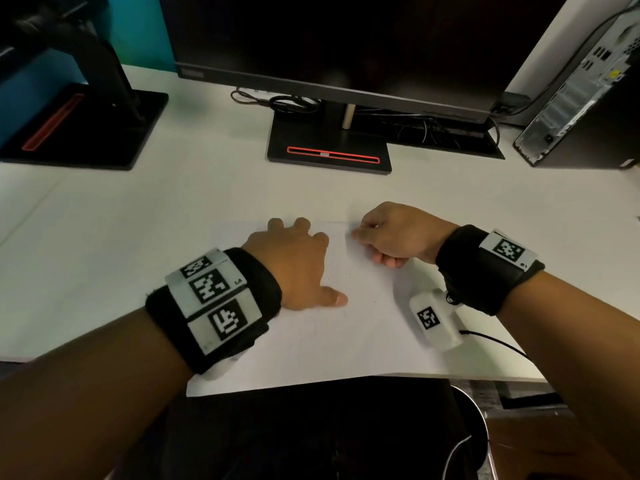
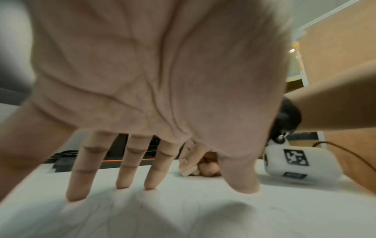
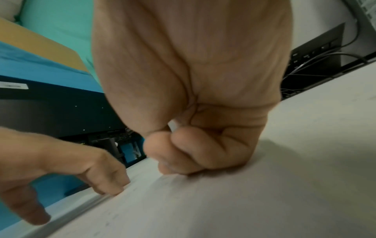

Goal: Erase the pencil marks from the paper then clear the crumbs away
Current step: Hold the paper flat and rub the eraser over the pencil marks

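Observation:
A white sheet of paper (image 1: 346, 341) lies on the white desk, its near edge hanging over the desk's front. My left hand (image 1: 294, 261) rests flat on the paper's upper left part, fingers (image 2: 130, 170) spread straight. My right hand (image 1: 388, 237) is curled near the paper's far edge and pinches a small white eraser (image 2: 188, 171), whose lower end touches the paper. In the right wrist view only a sliver of the eraser (image 3: 173, 126) shows between thumb and fingers. Faint pencil marks (image 1: 325, 320) remain near the left thumb.
A monitor stands behind the paper on a black base with a red slot (image 1: 332, 155), cables behind it. A second black stand (image 1: 79, 129) sits at far left. A computer tower (image 1: 588, 98) stands at far right.

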A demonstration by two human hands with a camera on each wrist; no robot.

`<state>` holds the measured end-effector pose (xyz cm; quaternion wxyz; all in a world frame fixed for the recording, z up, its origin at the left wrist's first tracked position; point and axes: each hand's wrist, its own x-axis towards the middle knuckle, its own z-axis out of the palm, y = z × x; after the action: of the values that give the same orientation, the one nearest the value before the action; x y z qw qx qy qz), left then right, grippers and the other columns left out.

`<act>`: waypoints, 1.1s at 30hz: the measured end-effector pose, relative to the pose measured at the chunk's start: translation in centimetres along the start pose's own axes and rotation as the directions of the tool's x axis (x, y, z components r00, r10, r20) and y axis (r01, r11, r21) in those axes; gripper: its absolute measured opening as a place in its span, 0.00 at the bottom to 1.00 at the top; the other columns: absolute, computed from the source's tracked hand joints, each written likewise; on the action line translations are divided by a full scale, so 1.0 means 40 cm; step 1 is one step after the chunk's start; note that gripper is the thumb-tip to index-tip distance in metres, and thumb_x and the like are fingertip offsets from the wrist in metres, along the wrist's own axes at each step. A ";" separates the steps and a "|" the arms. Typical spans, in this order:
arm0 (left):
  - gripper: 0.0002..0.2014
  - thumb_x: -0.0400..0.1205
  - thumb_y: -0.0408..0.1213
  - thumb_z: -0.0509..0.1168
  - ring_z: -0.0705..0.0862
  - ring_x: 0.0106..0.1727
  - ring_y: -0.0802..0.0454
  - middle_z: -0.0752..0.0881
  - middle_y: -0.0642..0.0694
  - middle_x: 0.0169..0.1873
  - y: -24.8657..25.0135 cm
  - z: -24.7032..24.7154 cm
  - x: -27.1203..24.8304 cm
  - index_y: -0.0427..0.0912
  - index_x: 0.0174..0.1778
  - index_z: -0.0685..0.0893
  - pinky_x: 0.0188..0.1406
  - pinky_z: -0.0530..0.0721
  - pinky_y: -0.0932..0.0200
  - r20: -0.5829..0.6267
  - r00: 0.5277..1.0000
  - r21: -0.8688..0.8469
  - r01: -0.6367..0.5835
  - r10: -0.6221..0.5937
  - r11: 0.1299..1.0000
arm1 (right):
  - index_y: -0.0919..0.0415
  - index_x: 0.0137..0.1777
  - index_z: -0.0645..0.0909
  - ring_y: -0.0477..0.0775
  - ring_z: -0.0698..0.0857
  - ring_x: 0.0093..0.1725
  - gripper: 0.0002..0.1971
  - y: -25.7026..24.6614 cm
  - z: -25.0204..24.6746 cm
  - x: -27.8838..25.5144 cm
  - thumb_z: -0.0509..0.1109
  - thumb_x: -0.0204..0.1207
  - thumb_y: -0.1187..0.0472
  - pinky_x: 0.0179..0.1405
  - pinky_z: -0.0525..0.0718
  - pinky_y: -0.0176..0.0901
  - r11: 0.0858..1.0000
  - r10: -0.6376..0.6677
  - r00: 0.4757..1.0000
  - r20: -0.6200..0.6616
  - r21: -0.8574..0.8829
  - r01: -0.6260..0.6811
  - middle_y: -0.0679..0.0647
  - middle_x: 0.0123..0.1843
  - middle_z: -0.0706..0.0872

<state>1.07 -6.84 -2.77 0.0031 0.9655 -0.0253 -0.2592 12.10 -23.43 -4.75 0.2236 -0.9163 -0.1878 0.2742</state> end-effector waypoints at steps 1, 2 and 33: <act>0.44 0.75 0.74 0.63 0.68 0.73 0.38 0.68 0.44 0.75 -0.002 -0.004 0.011 0.48 0.79 0.64 0.52 0.76 0.47 -0.038 0.999 -0.018 0.002 -0.003 1.000 | 0.60 0.35 0.81 0.53 0.80 0.25 0.19 0.000 0.000 0.000 0.63 0.87 0.53 0.25 0.81 0.42 0.999 0.012 1.000 -0.004 0.030 -0.012 0.53 0.28 0.87; 0.43 0.76 0.72 0.65 0.68 0.73 0.37 0.68 0.44 0.74 -0.004 -0.005 0.022 0.49 0.80 0.63 0.52 0.77 0.46 -0.061 0.998 -0.019 0.002 -0.003 1.000 | 0.60 0.35 0.81 0.52 0.80 0.24 0.19 -0.001 0.001 -0.002 0.64 0.87 0.53 0.24 0.81 0.41 0.998 0.023 1.000 -0.010 0.054 -0.022 0.53 0.28 0.87; 0.58 0.61 0.87 0.60 0.54 0.82 0.34 0.50 0.42 0.84 -0.040 -0.021 0.081 0.80 0.79 0.31 0.67 0.77 0.31 0.096 0.992 0.054 0.072 -0.077 0.996 | 0.65 0.35 0.83 0.52 0.76 0.23 0.23 -0.014 -0.018 0.009 0.63 0.85 0.49 0.27 0.77 0.40 0.990 -0.036 0.999 0.003 -0.134 0.036 0.56 0.27 0.82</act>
<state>4.38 -5.43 -3.69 -0.0320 0.9516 0.0040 -0.3055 12.68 -23.01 -4.09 0.1663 -0.9257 -0.2224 0.2569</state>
